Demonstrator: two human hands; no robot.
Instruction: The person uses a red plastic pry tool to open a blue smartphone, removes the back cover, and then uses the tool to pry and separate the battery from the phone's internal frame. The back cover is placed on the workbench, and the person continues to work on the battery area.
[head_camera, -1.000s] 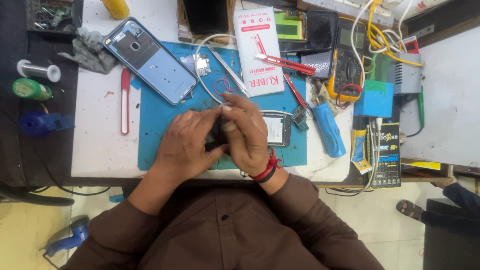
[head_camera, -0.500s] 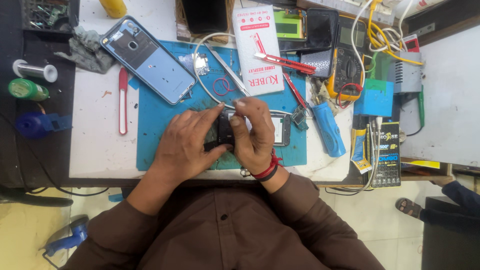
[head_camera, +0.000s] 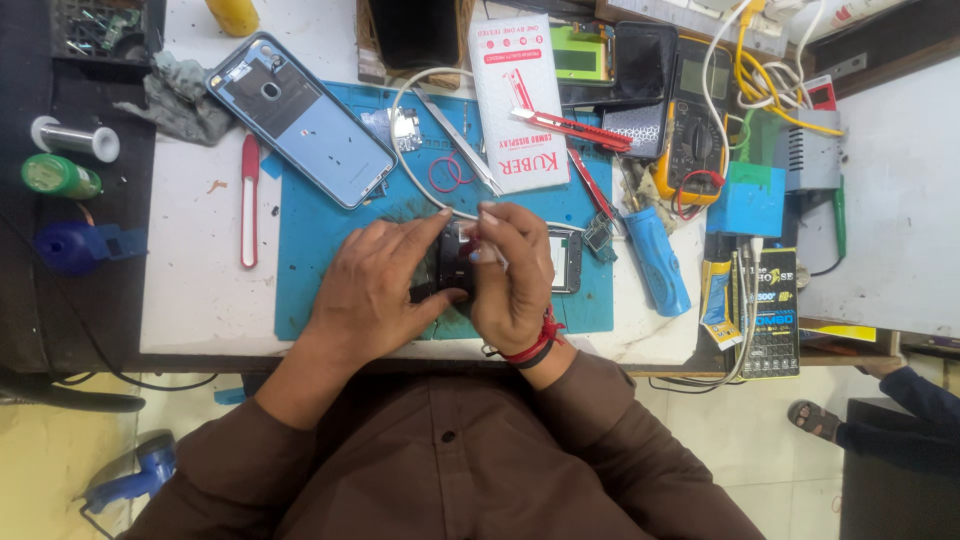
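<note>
Dark phone (head_camera: 455, 262) lay gripped between both hands over the blue mat (head_camera: 320, 240).

The dark phone sat at the mat's near edge, its long axis seemingly running away from the person, though fingers hid most of it. The left hand (head_camera: 370, 290) cupped it from the left, thumb pressed under its near end; the right hand (head_camera: 510, 275) curled over its right side, fingertips pinching a small pale bit at its top, so both hands were equally close. Just right of the mat's centre a second small device (head_camera: 566, 260) lay flat. Farther back on the mat rested a light-blue phone back cover (head_camera: 300, 120), tilted, and beyond it a white box (head_camera: 520, 100) on the worktop (head_camera: 190, 270).
</note>
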